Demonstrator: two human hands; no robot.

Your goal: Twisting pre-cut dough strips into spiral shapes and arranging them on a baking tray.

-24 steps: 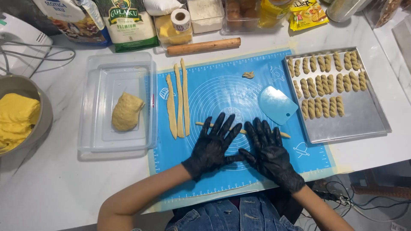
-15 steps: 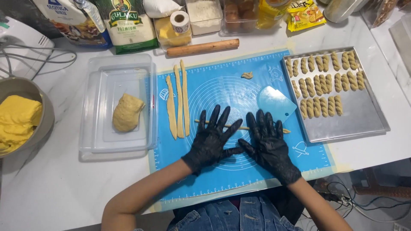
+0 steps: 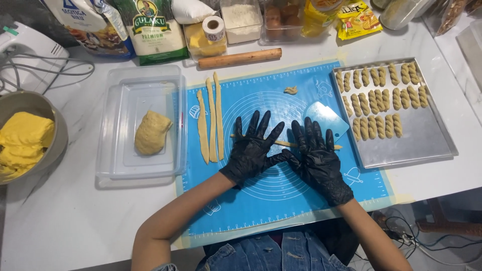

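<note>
Both hands wear black gloves and lie flat, fingers spread, on a thin rope of dough on the blue silicone mat. My left hand presses the rope's left part, my right hand its right part; the rope's ends stick out on both sides. Three long dough strips lie side by side at the mat's left edge. A pale blue scraper rests just beyond my right hand. A small dough scrap sits farther back on the mat.
A metal baking tray at right holds several twisted dough pieces. A clear plastic tub at left holds a dough lump. A metal bowl of yellow dough, a rolling pin, a hand mixer and ingredient bags line the back.
Both hands have slid a little away from me over the dough rope, fingers still spread. Nothing else has moved.
</note>
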